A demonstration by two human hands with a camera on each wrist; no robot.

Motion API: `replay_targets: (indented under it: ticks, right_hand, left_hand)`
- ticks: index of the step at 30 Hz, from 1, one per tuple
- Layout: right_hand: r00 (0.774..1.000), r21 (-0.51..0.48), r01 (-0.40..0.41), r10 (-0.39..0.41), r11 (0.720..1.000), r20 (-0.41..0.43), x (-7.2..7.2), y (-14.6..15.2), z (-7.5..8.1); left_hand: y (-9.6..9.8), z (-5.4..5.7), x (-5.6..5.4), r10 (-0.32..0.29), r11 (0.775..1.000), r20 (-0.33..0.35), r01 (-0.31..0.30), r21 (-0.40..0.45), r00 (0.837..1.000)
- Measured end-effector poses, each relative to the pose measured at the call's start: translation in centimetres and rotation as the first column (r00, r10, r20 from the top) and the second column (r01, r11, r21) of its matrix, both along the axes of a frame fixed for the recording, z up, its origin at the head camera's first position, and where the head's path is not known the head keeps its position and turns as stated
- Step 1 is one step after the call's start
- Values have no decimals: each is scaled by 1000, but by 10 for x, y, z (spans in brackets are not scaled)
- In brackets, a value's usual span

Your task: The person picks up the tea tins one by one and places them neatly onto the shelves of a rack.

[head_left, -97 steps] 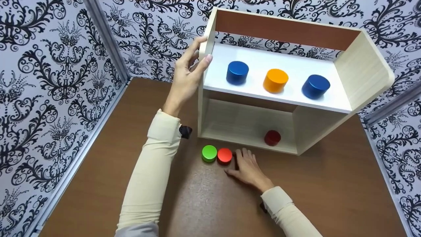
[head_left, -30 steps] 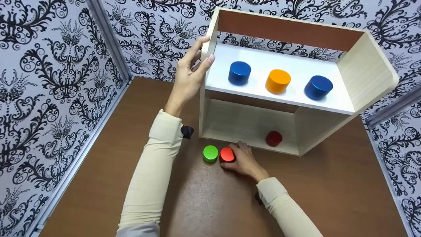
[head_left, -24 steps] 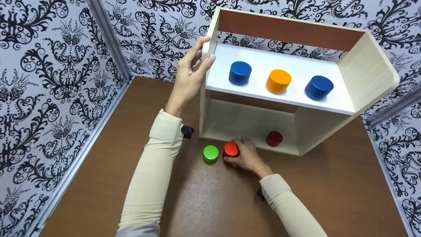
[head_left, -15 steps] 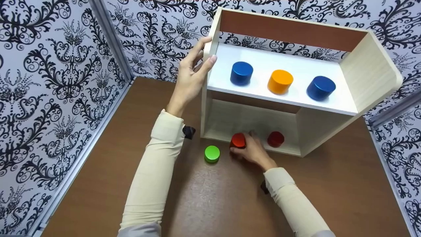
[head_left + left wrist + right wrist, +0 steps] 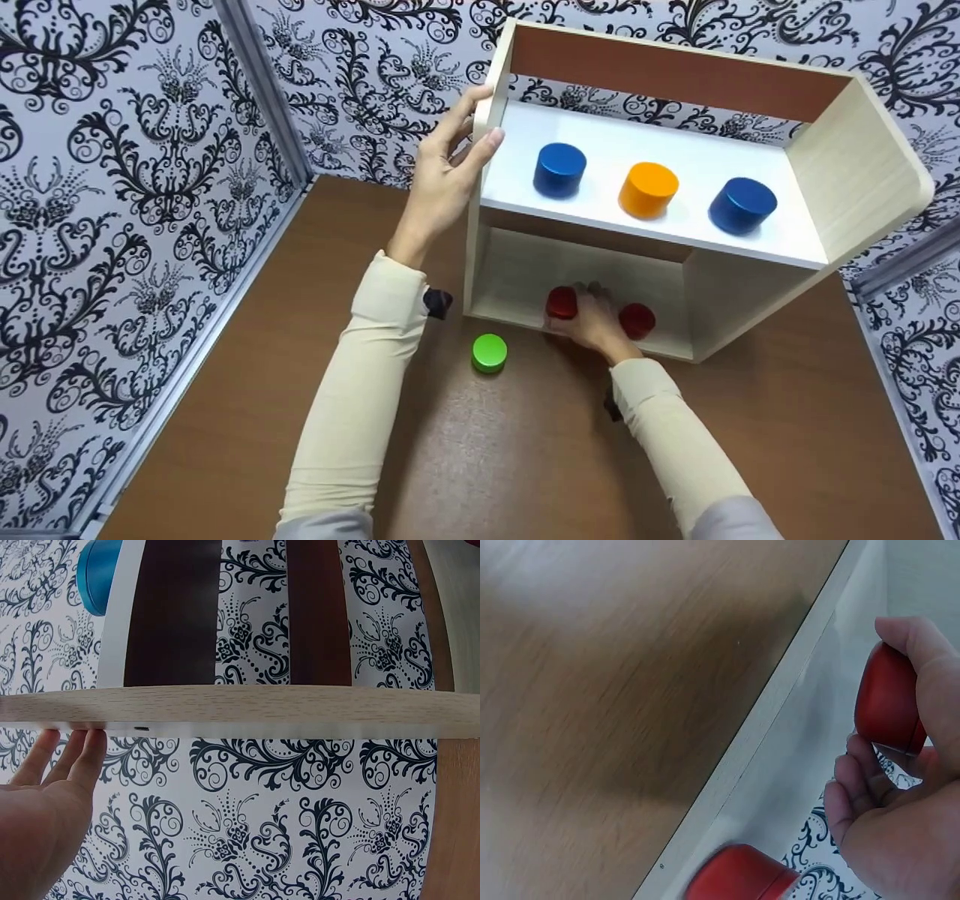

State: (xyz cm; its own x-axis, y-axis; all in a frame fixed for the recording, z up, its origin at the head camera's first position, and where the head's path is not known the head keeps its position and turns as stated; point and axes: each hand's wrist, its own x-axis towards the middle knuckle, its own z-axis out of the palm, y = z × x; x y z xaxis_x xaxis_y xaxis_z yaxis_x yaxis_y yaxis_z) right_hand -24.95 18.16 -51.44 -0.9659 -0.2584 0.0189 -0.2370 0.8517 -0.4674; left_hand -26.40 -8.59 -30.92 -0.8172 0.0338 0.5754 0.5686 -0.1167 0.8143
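In the head view my left hand (image 5: pixel 446 176) holds the upper left side panel of a small wooden shelf unit (image 5: pixel 862 165), thumb at the front edge. The left wrist view shows its fingers (image 5: pixel 84 754) against that panel. My right hand (image 5: pixel 596 319) grips a red cylinder (image 5: pixel 562 301) between thumb and fingers inside the lower compartment. The right wrist view shows this red cylinder (image 5: pixel 889 697) over the bottom board; whether it touches the board I cannot tell. A second red cylinder (image 5: pixel 637 321) stands to the right of the hand. One green cylinder (image 5: pixel 489 352) sits on the table in front.
On the white upper shelf (image 5: pixel 600 124) stand a blue cylinder (image 5: pixel 559 170), an orange cylinder (image 5: pixel 649 190) and another blue cylinder (image 5: pixel 742 205). The brown table (image 5: pixel 480 465) meets patterned walls (image 5: pixel 150 225) at the left and back. The bottom board has a raised front edge (image 5: pixel 765 712).
My right hand has grasped the red cylinder beside the green one and carried it right and back into the lower compartment. The left hand keeps its hold; the head view has shifted slightly.
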Motion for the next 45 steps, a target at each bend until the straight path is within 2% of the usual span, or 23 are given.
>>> replay_targets:
  ticks: [15,23,29,37,45]
  right_hand:
    - [995,-14,34,-32,999,92,-5,8,-7]
    - [996,-5,30,-30,1000,88,-6,9,-8]
    - [992,12,47,-48,999,119,-7,7,-9]
    - [991,7,35,-35,999,131,-5,6,-9]
    - [991,45,19,-24,999,133,-6,4,-10]
  left_hand:
    - [3,1,0,-6,1000,-14,6,-7,1000]
    - [3,1,0,1,1000,-26,-2,-22,1000]
    - [2,0,0,18,999,-17,-19,-37,1000]
    - [1,0,0,26,998,-21,-27,-48,999]
    - [-1,0,0,28,999,-9,-29,-46,1000]
